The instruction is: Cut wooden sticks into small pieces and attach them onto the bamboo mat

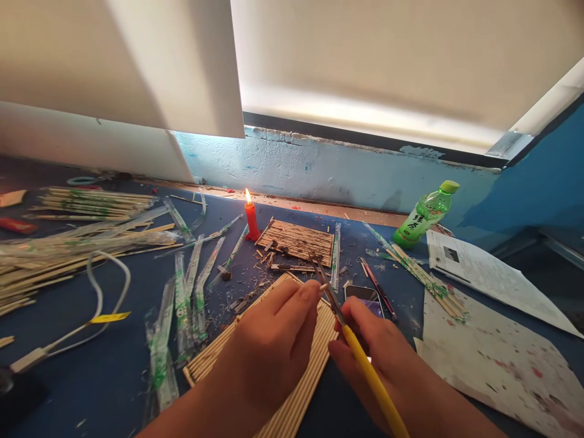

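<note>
My left hand [278,328] is closed in a pinch on a short piece of wooden stick [323,288], most of which is hidden by the fingers. My right hand [378,340] grips a yellow-handled tool [358,350] with a narrow metal end, which lies against or just beside the stick piece. Whether the metal end is a single blade cannot be made out. Under both hands lies a panel of light wooden sticks [305,401] set side by side. Beyond it sits a smaller stick panel [298,237] with dark scorched marks.
A lit red candle [250,222] stands behind the hands. Chopstick bundles [91,204], torn wrappers [182,304] and a white cable [125,274] lie left. At right are a green bottle [422,216], a phone [364,296], a pen [379,286] and papers [493,274]. Shavings [246,298] litter the table.
</note>
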A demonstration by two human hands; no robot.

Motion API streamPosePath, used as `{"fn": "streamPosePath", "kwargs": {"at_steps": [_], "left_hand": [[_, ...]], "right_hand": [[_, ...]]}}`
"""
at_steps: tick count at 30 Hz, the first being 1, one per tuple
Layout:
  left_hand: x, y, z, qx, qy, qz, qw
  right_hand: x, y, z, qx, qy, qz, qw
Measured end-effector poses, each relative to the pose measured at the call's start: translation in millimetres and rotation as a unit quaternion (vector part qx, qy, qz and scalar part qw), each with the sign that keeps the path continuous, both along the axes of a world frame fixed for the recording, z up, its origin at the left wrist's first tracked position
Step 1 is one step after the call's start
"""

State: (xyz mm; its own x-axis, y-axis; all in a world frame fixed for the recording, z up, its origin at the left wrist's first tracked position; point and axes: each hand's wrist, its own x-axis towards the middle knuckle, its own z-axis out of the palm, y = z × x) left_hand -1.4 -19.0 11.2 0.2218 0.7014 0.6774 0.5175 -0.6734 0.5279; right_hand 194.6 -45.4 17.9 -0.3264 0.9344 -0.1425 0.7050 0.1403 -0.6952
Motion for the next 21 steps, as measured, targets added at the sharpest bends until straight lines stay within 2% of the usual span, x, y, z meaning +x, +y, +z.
{"fn": "streamPosePath", "kwargs": {"at_steps": [2,3,4,6,8,9,12,21], "left_hand": [[-0.5,-1.9,6.6,-0.141,-0.072,-0.025,0.987],[-0.4,-2.9,9.8,-0.229,-0.112,-0.044,0.966],[-0.1,-3.6,12.7,-0.317,-0.157,-0.072,0.933],[0.9,-3.9,16.5,-0.459,-0.247,-0.139,0.842],[1.9,-3.1,18.1,-0.528,-0.315,-0.184,0.767],[2.4,-2.6,18.6,-0.541,-0.334,-0.191,0.748],[2.8,-2.6,20.6,-0.539,-0.346,-0.188,0.745],[0.0,-5.0,23.5,-0.512,-0.276,-0.161,0.797]], "right_hand": [[1.3,1.1,0.7,0.014,-0.006,-0.001,1.0],[2.2,1.8,0.9,0.027,-0.012,-0.005,1.0],[3.3,2.6,0.8,0.043,-0.02,-0.01,0.999],[5.5,4.3,-0.2,0.082,-0.027,-0.015,0.996],[7.4,5.6,-2.0,0.115,-0.024,-0.012,0.993],[8.2,5.7,-2.9,0.123,-0.022,-0.009,0.992],[9.4,3.7,-4.2,0.119,-0.022,-0.009,0.993],[6.4,1.2,0.4,0.101,-0.022,-0.005,0.995]]}}
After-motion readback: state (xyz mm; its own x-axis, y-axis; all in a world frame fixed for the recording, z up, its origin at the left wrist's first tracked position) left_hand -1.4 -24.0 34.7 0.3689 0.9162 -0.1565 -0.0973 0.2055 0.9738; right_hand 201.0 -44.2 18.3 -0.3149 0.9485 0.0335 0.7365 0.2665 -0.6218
